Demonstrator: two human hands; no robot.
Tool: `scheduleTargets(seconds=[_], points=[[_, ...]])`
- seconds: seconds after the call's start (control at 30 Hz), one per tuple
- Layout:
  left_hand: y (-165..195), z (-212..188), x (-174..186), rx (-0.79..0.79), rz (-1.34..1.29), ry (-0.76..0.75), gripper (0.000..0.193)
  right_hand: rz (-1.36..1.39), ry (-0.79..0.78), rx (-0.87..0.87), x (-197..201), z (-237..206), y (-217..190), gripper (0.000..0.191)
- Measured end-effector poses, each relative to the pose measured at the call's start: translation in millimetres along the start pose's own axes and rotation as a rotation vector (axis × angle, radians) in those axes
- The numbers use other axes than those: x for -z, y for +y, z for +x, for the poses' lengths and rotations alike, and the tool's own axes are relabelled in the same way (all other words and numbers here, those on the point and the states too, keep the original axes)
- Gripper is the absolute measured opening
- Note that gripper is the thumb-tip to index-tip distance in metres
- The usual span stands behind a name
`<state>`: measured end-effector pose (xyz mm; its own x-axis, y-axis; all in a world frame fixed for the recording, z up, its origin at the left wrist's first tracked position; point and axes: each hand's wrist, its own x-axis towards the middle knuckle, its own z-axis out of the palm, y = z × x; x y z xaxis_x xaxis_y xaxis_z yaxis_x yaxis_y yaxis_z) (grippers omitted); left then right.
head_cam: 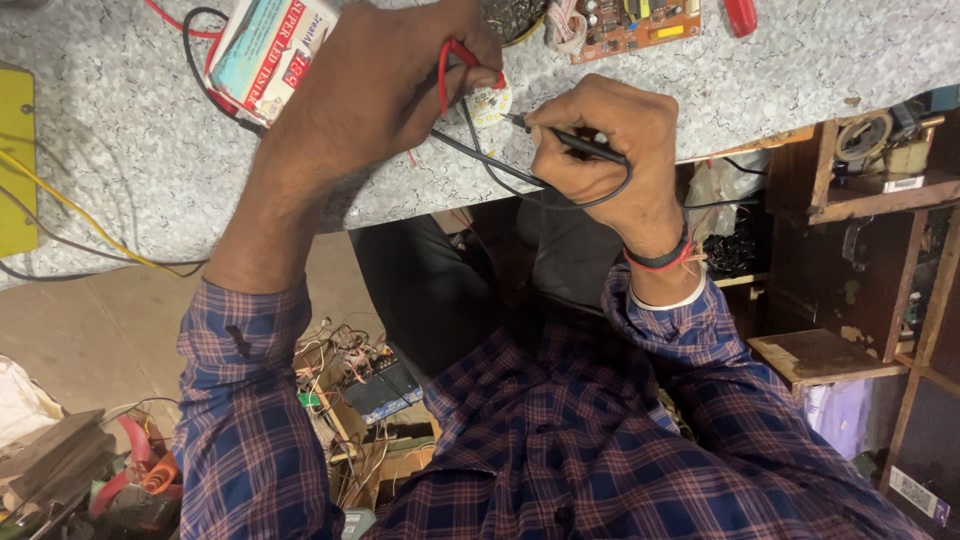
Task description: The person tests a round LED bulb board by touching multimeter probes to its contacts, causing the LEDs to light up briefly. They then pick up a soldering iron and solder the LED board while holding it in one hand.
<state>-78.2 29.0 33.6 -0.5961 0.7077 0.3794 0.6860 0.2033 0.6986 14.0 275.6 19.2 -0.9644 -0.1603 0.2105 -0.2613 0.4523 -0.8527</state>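
Pinching the red probe point(452, 62) between my left hand's point(385, 85) fingers and gripping the black probe point(565, 142) pen-style in my right hand point(605, 150), I press both tips onto the small round LED board point(490, 105), lying on the speckled tabletop point(140, 150) at twelve o'clock, so contacts stay steady.

Hidden and cropped, around the round white board point(489, 103)

Board mostly covered by left hand point(375, 85); red probe point(452, 62) tip unseen beneath fingers. Above the board, orange circuit board point(630, 25) cut by top edge. Black probe point(560, 140) contact too small to tell
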Motion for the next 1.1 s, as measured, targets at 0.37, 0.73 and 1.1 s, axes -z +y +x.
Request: scheduleTargets(seconds=[0.37,0.73,1.1], points=[[6.8,-1.2,2.1,0.129,-0.037,-0.052,0.011,0.019,0.001,-0.001,2.0,-3.1,1.3,0.014],[-0.9,-6.8,-0.4,-0.028,0.016,-0.001,0.011,-0.035,0.002,0.067,2.3,-2.9,3.4,0.005],[-3.4,-9.2,-2.1,-0.048,0.082,-0.032,0.01,-0.027,-0.01,0.053,2.8,-2.6,4.0,0.007]])
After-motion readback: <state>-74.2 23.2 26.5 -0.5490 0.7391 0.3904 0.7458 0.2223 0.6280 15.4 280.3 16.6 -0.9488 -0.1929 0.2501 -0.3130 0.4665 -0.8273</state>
